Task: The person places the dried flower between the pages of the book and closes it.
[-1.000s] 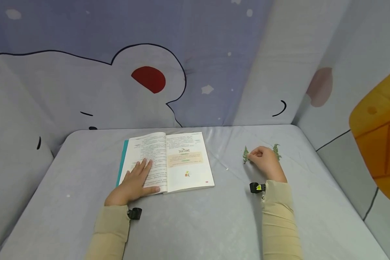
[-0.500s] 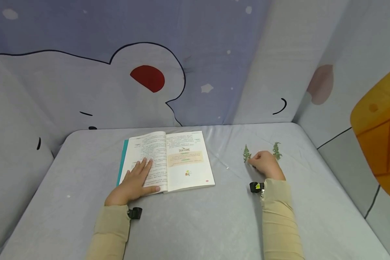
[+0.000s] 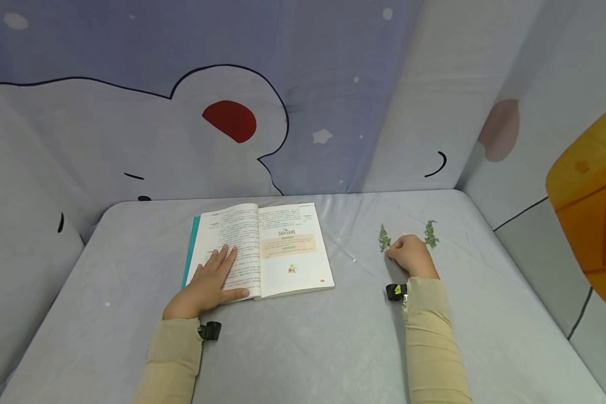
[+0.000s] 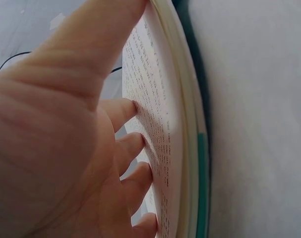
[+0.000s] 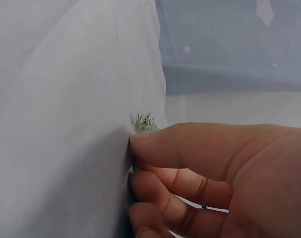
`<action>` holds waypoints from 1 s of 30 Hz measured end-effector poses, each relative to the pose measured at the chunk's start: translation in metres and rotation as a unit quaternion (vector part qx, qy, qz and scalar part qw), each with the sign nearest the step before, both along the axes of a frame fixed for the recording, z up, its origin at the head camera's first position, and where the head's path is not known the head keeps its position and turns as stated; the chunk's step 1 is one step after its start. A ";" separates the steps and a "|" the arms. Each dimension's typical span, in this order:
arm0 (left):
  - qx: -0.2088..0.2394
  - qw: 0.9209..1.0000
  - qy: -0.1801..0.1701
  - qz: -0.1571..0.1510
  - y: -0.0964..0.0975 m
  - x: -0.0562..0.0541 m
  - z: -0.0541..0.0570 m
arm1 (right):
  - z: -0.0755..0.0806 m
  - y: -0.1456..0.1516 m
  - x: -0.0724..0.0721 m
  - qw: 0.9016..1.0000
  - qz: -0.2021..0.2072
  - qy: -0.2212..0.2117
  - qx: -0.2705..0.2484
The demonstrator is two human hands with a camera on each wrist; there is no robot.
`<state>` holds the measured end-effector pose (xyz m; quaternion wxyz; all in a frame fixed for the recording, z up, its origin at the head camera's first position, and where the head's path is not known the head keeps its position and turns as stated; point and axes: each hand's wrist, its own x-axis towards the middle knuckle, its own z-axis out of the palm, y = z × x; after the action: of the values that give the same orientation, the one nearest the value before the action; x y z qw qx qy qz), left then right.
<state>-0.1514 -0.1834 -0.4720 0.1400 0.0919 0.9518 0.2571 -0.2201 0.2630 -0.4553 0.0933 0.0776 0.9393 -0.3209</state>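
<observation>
My left hand lies with spread fingers on the left page of an open book, its thumb near the lower edge by the spine. In the left wrist view the fingertips press on the printed page. At the right, my right hand pinches the lower end of a small green fern-like leaf between thumb and forefinger, close over the cloth. The right wrist view shows the leaf's tip beyond the thumb; its stem is hidden by the fingers. A second similar leaf lies just behind the right hand.
A pale grey cloth covers the table. Behind it rises a printed fabric backdrop, with fabric sides at left and right. The book's teal cover shows along its left edge.
My right hand has drawn down from the middle of the near leaf to its lower end, uncovering more of both leaves. The left hand and book stay in place.
</observation>
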 end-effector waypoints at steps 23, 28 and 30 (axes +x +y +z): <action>0.005 1.000 -0.002 -0.001 0.000 0.000 0.003 | 0.009 -0.015 -0.003 0.994 -0.046 0.093 -0.034; 0.007 1.000 0.002 0.000 0.000 0.000 0.003 | 0.009 -0.021 -0.003 0.989 -0.046 0.129 -0.054; 0.009 1.000 0.001 -0.001 -0.001 0.000 0.002 | 0.009 -0.024 -0.002 0.988 -0.042 0.137 -0.062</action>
<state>-0.1511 -0.1839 -0.4698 0.1385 0.0939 0.9494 0.2660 -0.2225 0.2385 -0.4459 -0.0450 0.0666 0.9173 -0.3900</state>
